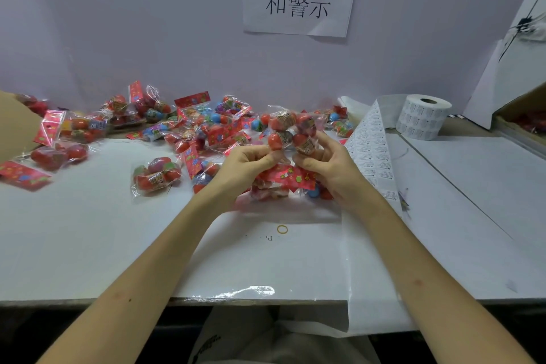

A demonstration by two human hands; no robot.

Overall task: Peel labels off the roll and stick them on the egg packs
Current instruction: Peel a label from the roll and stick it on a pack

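Observation:
Both hands hold one clear egg pack of red eggs up above the table's middle. My left hand pinches its lower left egg, and my right hand curls round its lower right side. Its red header card hangs below between my hands. A white label roll stands at the back right. Its strip of labels runs down the table just right of my right hand. I cannot tell whether a label is on the held pack.
Several more egg packs lie scattered across the back and left of the white table. A yellow rubber band lies in front of my hands. A cardboard box sits at the far left, another box at the far right.

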